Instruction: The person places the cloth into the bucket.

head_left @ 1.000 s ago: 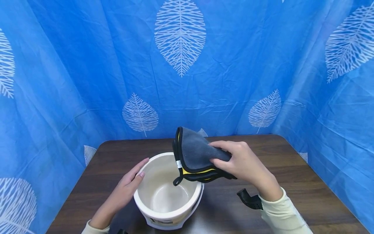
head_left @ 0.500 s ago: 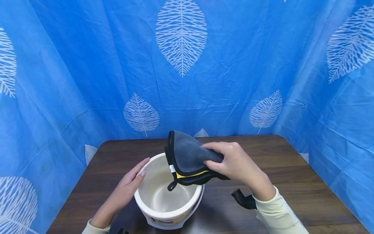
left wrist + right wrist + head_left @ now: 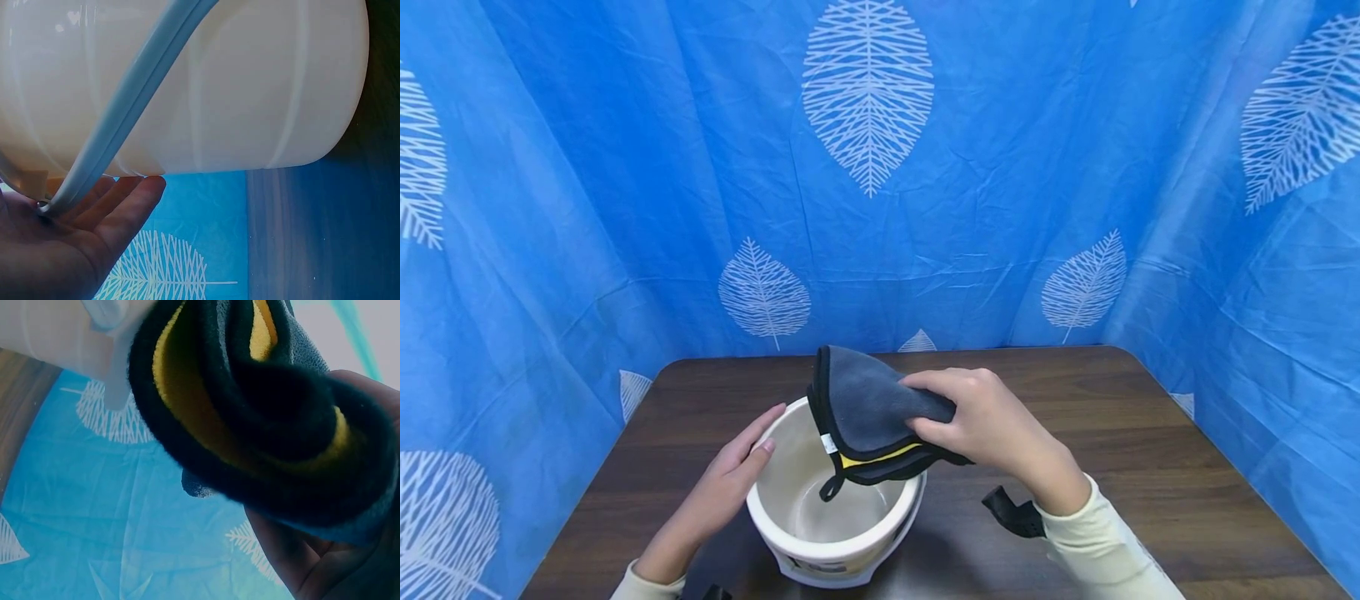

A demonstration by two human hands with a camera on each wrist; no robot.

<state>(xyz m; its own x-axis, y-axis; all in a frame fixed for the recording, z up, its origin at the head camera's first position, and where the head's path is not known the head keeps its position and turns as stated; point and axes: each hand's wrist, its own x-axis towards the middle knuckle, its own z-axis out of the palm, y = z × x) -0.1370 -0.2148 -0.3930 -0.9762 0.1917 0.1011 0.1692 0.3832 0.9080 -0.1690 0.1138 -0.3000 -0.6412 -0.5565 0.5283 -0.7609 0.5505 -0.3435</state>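
Where the cloth (image 3: 872,408) overhangs, the bucket (image 3: 778,483) is hidden.

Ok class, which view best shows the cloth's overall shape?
The head view: the cloth shows its grey face and white tag, partly covered by the right hand. The right wrist view gives black edges and yellow folds, cropped; the left wrist view, none.

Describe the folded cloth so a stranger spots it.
On the dark table stands a pale bucket. In the head view, the right hand's grip holds the cloth partly across the opening. Black-edged grey fabric with yellow inside sets it apart from the smooth bucket.
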